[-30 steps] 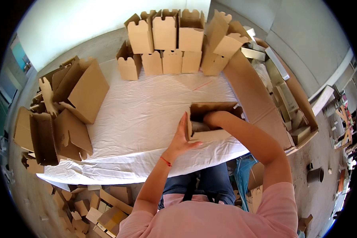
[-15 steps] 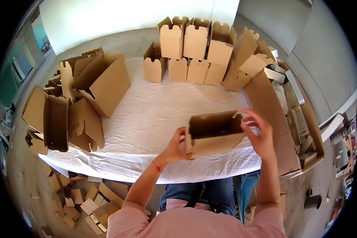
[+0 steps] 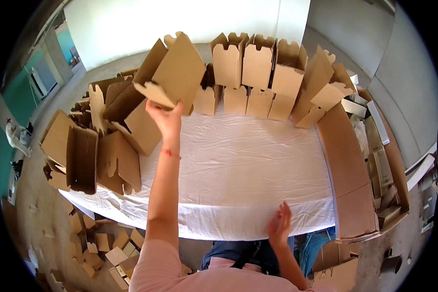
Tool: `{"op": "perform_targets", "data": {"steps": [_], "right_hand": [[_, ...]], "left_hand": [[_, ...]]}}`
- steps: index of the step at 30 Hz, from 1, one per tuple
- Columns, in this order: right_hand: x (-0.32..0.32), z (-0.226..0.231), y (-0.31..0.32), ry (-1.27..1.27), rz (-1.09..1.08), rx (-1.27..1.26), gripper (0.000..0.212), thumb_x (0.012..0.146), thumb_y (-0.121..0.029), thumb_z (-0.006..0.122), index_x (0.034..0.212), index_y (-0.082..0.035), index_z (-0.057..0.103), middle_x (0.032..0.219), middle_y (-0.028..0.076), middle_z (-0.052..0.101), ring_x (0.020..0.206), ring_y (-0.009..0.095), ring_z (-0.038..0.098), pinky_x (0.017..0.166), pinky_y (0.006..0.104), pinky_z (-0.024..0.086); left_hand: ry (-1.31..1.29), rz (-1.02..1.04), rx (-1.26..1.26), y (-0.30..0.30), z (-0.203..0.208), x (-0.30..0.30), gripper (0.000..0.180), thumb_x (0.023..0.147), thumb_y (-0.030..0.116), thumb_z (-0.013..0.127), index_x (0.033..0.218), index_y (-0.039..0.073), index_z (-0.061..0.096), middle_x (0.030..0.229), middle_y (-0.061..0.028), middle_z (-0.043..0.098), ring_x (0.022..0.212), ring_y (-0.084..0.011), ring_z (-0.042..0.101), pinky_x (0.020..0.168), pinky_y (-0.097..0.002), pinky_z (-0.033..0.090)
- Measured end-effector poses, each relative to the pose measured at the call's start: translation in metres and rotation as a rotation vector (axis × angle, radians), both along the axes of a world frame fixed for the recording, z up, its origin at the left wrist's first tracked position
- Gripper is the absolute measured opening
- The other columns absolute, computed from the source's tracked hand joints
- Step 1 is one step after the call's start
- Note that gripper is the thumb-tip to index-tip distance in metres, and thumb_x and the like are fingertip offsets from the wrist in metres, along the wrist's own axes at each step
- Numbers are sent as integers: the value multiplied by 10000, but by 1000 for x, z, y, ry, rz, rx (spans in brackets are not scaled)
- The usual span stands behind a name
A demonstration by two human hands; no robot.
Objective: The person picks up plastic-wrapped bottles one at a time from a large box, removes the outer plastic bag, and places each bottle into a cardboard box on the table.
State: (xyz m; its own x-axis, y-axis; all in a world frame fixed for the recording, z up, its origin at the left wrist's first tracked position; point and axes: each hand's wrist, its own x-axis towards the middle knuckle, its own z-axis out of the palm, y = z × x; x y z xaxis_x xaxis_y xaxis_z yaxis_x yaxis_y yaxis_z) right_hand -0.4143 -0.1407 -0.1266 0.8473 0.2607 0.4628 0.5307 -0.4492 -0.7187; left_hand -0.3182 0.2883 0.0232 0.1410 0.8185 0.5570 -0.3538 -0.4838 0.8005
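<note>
A brown cardboard box (image 3: 181, 68) with notched flaps is gripped at its lower edge by my left hand (image 3: 168, 119). It is tilted and raised over the far left part of the table, beside a pile of open cardboard boxes (image 3: 146, 127). My fingers are partly hidden behind its flap. Near the front edge of the white-covered table (image 3: 233, 168), my right hand (image 3: 280, 226) is empty, fingers loosely apart. Along the far side, notched cardboard boxes (image 3: 227, 65) stand in two stacked rows, close to the right of the held box.
At the table's right end, a large carton (image 3: 350, 185) contains white and brown packaging pieces. Loose cardboard pieces (image 3: 100, 243) lie on the floor at lower left. A blue plastic bag (image 3: 312, 248) hangs near my right forearm. Someone in light clothing (image 3: 17, 138) is far off at left.
The box, between both my hands at the front of the table before, is now up at the far left in my left hand alone. My right hand has dropped back toward my body.
</note>
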Motion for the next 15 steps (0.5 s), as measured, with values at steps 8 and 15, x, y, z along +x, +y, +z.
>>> {"op": "perform_targets", "data": {"steps": [8,15], "right_hand": [[-1,-28,-1,-325,68,-273,315,755,-128,537,1041,-27,620,1146,135,607,979,301,570,828,429,424],[1,-35,-2,-300,82,-299,312,752,-141,533,1034,-50,629,1175,100,597,995,275,561,840,408,410]], "left_hand": [[338,261,72,20,30,125,909,596,181,816,1291,-29,268,1199,-246,395,1145,-400,348,989,-496,319],[504,89,92,17,9,150,1136,592,252,874,1430,17,143,1303,-248,339,1232,-405,316,1043,-484,311]]}}
